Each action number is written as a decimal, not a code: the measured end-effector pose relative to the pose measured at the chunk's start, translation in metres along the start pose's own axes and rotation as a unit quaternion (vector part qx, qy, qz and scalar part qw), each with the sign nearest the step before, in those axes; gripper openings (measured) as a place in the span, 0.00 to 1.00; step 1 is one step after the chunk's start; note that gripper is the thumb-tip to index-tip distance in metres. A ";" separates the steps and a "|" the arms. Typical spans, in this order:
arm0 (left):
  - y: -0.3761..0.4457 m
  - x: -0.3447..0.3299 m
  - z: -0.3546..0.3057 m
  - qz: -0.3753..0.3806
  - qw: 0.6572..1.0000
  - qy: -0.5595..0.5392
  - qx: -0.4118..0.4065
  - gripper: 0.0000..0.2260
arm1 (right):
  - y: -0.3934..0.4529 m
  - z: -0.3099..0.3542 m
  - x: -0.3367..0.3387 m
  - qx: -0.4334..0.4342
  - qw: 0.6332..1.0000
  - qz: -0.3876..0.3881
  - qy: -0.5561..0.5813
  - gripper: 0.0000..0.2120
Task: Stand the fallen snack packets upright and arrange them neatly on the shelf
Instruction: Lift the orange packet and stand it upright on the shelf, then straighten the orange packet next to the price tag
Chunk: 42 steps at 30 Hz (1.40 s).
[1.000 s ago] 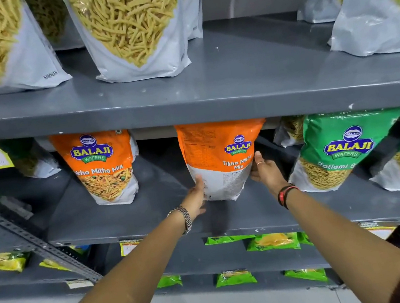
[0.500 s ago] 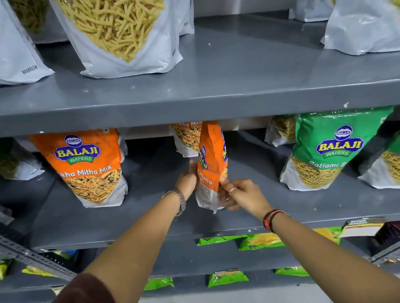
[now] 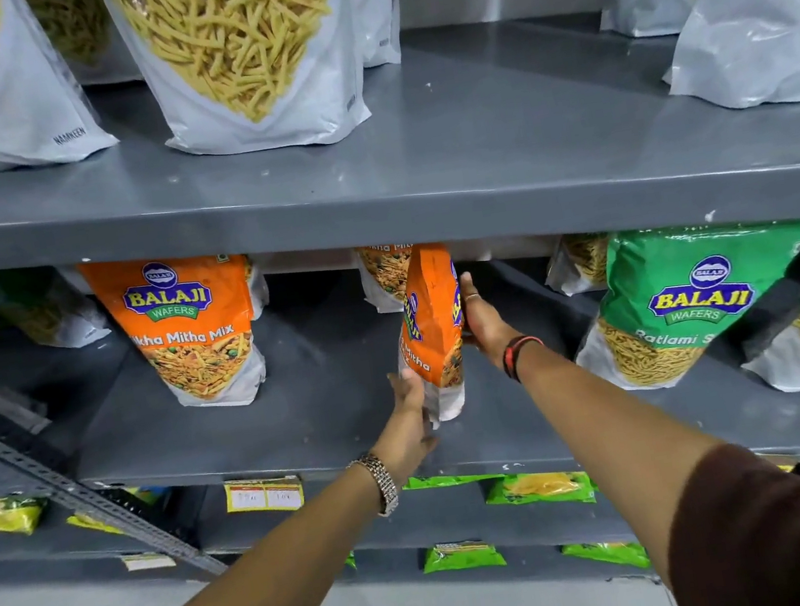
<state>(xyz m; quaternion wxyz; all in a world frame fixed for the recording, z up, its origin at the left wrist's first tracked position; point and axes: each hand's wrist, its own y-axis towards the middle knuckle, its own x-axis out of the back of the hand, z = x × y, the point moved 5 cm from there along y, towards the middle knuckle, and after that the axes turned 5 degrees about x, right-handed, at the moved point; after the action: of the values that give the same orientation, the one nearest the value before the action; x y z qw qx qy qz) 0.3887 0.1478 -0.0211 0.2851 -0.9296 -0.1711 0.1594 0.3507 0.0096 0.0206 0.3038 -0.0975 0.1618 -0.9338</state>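
A person's two hands hold an orange snack packet point(image 3: 430, 329) upright on the middle grey shelf point(image 3: 301, 421), turned edge-on to the camera. The left hand point(image 3: 412, 417) grips its white lower end; the right hand point(image 3: 481, 324) lies flat against its right side. Another orange packet point(image 3: 191, 328) stands to the left, and a green packet point(image 3: 683, 302) leans to the right.
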 end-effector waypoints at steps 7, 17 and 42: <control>0.006 0.003 -0.024 -0.074 0.981 -0.146 -0.101 0.33 | -0.010 -0.030 0.025 0.036 0.995 -0.089 0.040 0.25; 0.022 0.013 -0.057 -0.087 0.988 -0.087 -0.093 0.31 | -0.039 -0.065 0.043 0.054 0.975 -0.154 0.149 0.23; -0.020 0.341 -0.031 -0.243 0.953 0.179 0.024 0.26 | -0.013 -0.024 -0.229 0.024 0.998 -0.055 0.030 0.17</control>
<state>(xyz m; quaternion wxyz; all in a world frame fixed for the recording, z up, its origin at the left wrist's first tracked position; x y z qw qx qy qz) 0.7006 0.2881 -0.0526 0.3632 -0.8661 -0.3341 -0.0796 0.5195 0.1621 -0.0160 0.2497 -0.0709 0.1427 -0.9551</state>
